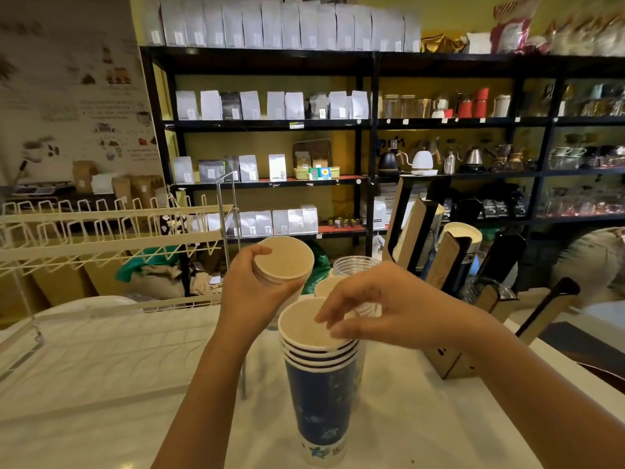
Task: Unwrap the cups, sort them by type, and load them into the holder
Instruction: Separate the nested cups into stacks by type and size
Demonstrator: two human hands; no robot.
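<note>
Bright even indoor light; wide-angle bending at edges; upper right corner motion-blurred, centre sharp

No legible text on anything.

counter (101, 384) left open, holder (449, 265) crowding right
</note>
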